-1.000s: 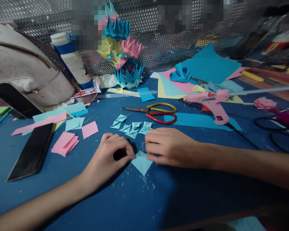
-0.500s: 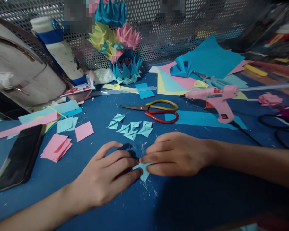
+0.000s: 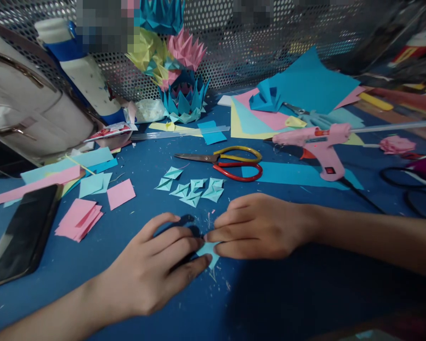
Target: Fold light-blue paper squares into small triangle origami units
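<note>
Both hands meet over a small light-blue piece of paper (image 3: pixel 210 249) lying on the blue table. My left hand (image 3: pixel 163 265) presses its thumb and fingertips on the left side of the paper. From the right, my right hand (image 3: pixel 259 229) pinches the paper's upper and right edge, its fingers curled together. Part of the paper is hidden under the fingertips. Just beyond the hands lie several small folded light-blue paper pieces (image 3: pixel 191 192). Behind these rests a pair of scissors (image 3: pixel 216 158) with one yellow and one red handle.
A pink glue gun (image 3: pixel 323 142) lies at the right on a blue paper strip (image 3: pixel 284 175). Pink paper squares (image 3: pixel 78 219) and a phone (image 3: pixel 23 232) are at the left. Behind stand a bottle (image 3: pixel 83 71), a bag (image 3: pixel 31 94) and folded paper flowers (image 3: pixel 184 102).
The view has shifted slightly, so objects at the left sit a little farther left. Both hands stay on the light-blue paper, with only a slight shift of the left fingers.
</note>
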A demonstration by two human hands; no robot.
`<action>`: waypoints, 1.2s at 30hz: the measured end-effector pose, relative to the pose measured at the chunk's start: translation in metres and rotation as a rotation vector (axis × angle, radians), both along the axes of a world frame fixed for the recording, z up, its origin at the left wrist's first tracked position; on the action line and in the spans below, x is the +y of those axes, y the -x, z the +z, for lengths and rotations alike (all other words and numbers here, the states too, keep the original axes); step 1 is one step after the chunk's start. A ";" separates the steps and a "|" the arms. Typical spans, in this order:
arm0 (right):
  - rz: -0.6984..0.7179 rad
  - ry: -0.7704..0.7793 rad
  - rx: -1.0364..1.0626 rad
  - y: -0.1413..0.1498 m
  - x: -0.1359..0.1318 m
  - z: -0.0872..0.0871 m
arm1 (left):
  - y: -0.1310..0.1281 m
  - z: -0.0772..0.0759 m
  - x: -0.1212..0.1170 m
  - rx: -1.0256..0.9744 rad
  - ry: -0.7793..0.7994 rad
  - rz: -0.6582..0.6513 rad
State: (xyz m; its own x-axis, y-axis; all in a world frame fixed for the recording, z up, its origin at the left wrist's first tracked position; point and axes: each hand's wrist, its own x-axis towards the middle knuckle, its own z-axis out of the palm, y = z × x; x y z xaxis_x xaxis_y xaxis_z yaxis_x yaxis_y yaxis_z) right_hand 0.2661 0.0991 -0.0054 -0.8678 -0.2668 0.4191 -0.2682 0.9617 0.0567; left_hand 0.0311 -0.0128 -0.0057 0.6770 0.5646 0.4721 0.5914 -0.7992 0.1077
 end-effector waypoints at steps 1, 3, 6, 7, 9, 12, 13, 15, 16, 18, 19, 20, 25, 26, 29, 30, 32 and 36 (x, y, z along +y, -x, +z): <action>0.003 0.005 0.004 0.000 0.000 0.000 | 0.000 0.000 0.000 0.003 0.006 -0.001; 0.003 0.007 0.008 0.000 0.000 0.000 | 0.000 0.000 -0.001 0.004 0.019 0.001; 0.000 -0.006 -0.006 0.000 0.000 0.000 | 0.000 -0.001 -0.001 0.004 0.026 0.006; 0.001 -0.008 -0.007 -0.001 0.000 0.000 | 0.001 -0.002 0.000 0.004 0.028 0.005; 0.003 -0.005 -0.012 -0.001 0.000 0.000 | 0.001 -0.003 0.000 0.002 0.039 0.002; -0.006 -0.007 -0.020 -0.001 0.000 0.000 | 0.003 -0.002 -0.003 0.024 0.077 0.000; -0.012 -0.010 -0.023 -0.001 0.000 0.000 | 0.004 -0.001 -0.004 0.047 0.088 -0.002; -0.014 -0.006 -0.016 -0.001 0.000 -0.002 | 0.003 0.002 -0.009 0.109 0.088 -0.020; -0.015 0.004 -0.011 -0.001 0.000 -0.002 | 0.002 0.004 -0.012 0.131 0.079 -0.030; -0.020 0.038 -0.005 -0.001 -0.001 -0.004 | -0.001 0.007 -0.018 0.163 0.054 -0.041; -0.025 0.062 -0.007 -0.001 -0.002 -0.004 | -0.002 0.007 -0.021 0.175 0.040 -0.032; -0.033 0.087 -0.016 -0.001 -0.002 -0.005 | -0.004 0.007 -0.024 0.190 0.024 -0.017; -0.141 0.159 -0.123 0.002 -0.008 -0.003 | -0.008 0.000 -0.036 0.286 -0.064 0.034; -0.165 0.157 -0.144 0.003 -0.009 -0.003 | -0.008 -0.002 -0.038 0.300 -0.072 0.032; -0.210 0.139 -0.179 0.008 -0.014 -0.004 | -0.008 -0.004 -0.039 0.312 -0.087 0.033; -0.225 0.132 -0.183 0.010 -0.016 -0.004 | -0.008 -0.004 -0.039 0.315 -0.094 0.037; -0.257 0.120 -0.187 0.015 -0.020 -0.006 | -0.008 -0.004 -0.039 0.329 -0.104 0.040; -0.308 0.100 -0.200 0.022 -0.025 -0.005 | -0.009 -0.003 -0.038 0.333 -0.109 0.038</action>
State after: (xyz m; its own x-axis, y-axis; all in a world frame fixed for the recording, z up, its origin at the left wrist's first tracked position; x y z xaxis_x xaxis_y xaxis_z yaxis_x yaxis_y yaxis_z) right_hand 0.2444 0.0738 -0.0103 -0.9682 0.0533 0.2445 0.0383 0.9971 -0.0654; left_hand 0.0399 -0.0508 -0.0086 0.7833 0.5510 0.2878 0.6095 -0.7718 -0.1814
